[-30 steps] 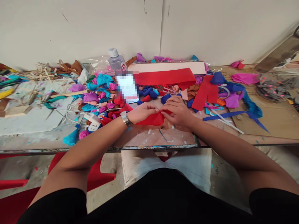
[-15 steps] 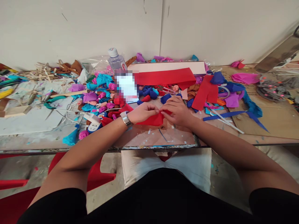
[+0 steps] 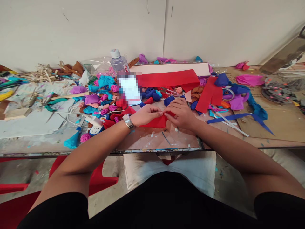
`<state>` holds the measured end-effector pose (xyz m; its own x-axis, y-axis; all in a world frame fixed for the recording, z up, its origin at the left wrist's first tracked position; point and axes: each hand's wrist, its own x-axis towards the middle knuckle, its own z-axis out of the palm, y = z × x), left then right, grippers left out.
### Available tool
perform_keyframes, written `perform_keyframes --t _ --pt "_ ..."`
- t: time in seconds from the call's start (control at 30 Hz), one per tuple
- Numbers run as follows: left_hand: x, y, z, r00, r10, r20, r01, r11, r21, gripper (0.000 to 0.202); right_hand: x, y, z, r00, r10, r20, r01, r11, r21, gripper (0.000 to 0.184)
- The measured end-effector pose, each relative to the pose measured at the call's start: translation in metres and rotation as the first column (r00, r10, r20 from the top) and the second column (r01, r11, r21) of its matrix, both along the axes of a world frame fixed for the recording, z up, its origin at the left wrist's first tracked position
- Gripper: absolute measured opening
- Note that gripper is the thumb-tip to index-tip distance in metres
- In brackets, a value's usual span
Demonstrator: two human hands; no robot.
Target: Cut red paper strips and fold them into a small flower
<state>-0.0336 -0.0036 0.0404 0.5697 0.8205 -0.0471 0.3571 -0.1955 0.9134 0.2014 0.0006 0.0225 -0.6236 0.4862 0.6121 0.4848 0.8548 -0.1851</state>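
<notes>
Two grips, bare left hand [image 3: 146,116] and bare right hand [image 3: 180,113], stay pinched on one flat red paper-like strip [image 3: 157,123]; almost nothing has shifted, suggesting fine, slow work.

1 head-worn view, facing forward, downward, near table [image 3: 140,141]

This looks like a craft workshop or art room: the desk [image 3: 133,141] is heaped with crumpled crepe paper [image 3: 106,81] and twisted paper rosettes [image 3: 114,88], thin wooden sticks [image 3: 46,73] lie piled at the far left, a tape roll [image 3: 233,94] sits on the right, and paint marks a white board [image 3: 14,128] at left.
</notes>
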Motion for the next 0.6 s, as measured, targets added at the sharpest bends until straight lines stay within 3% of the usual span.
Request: perform_keyframes --t 0.37,0.6 --pt "0.0017 -0.0008 -0.0017 1.000 0.013 -0.023 -0.011 0.995 0.101 0.043 -0.0003 -0.0013 0.0006 0.999 -0.046 0.017 0.046 0.999 -0.021 0.019" --pt "0.0017 -0.0063 0.0007 0.990 0.049 -0.135 -0.008 0.957 0.291 0.035 -0.0003 0.0003 -0.0019 0.999 -0.044 0.029 0.044 0.999 -0.005 0.018"
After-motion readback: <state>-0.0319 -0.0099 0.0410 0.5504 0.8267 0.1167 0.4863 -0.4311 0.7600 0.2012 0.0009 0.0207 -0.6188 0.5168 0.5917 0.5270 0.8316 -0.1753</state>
